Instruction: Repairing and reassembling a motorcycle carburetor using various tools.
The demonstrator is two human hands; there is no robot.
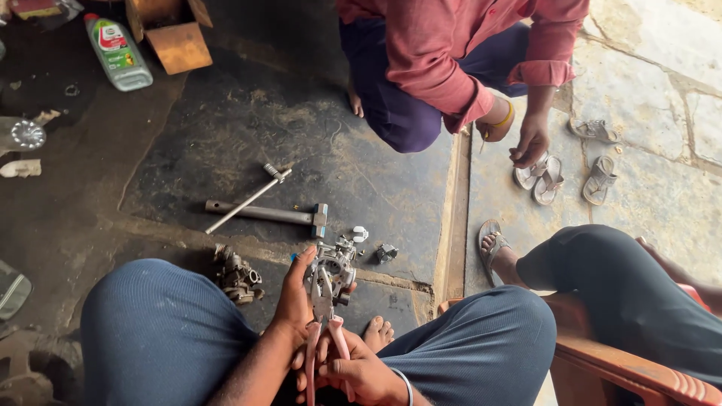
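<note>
left hand (295, 295) grasps carburetor (332, 272); right hand (359, 370) clenches pliers (325, 331) just below it.

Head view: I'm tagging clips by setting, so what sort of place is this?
Probably a small roadside repair workshop: greasy floor, hammer, oil bottle, and a carburettor held in the left hand.

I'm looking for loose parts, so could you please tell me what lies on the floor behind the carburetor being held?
Behind the carburetor lie a hammer, a T-handle wrench and small metal bits. The floor directly under it is covered.
</note>
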